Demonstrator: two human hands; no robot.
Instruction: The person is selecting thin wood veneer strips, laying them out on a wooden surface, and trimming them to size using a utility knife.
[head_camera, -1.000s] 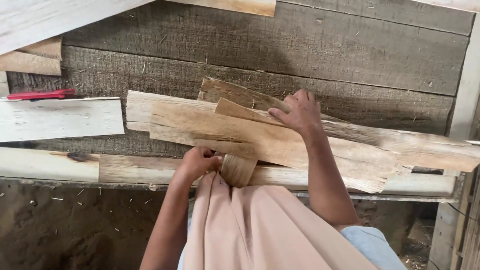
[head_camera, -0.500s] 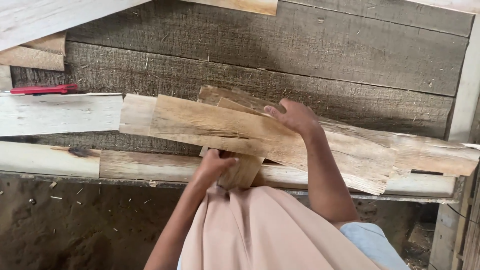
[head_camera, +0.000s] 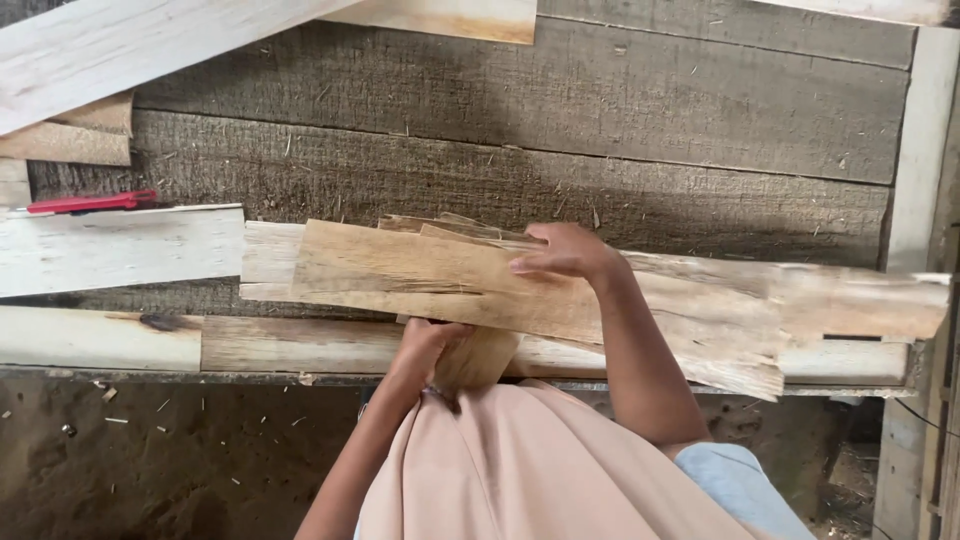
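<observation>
Nearest the camera, the left hand (head_camera: 425, 345) was curled around the near end of a short wood piece (head_camera: 478, 358) that stuck out from under the wide tan plank (head_camera: 440, 280), fingers wrapped, so grasping it at the near edge of the tabletop (head_camera: 520, 120). Just beyond, the right hand (head_camera: 565, 252) lay palm down on the plank's top face, fingers spread flat and pressing, not clenched around anything. The plank sat tilted across a small pile of rough slabs (head_camera: 800, 300) that ran off to its right; its left end overhung a pale board (head_camera: 120, 248) lying to the plank's left. A red tool (head_camera: 90, 202), kind unclear, lay beyond that pale board, left of the plank. Farther still, past the plank, more pale boards (head_camera: 130, 50) crossed the far-left corner. Judged from this: the plank was already on the pile and held down, the short piece not yet pulled free or set in place; the slabs looked loosely stacked, edges not lined up, so the sorting seemed only partly done.
</observation>
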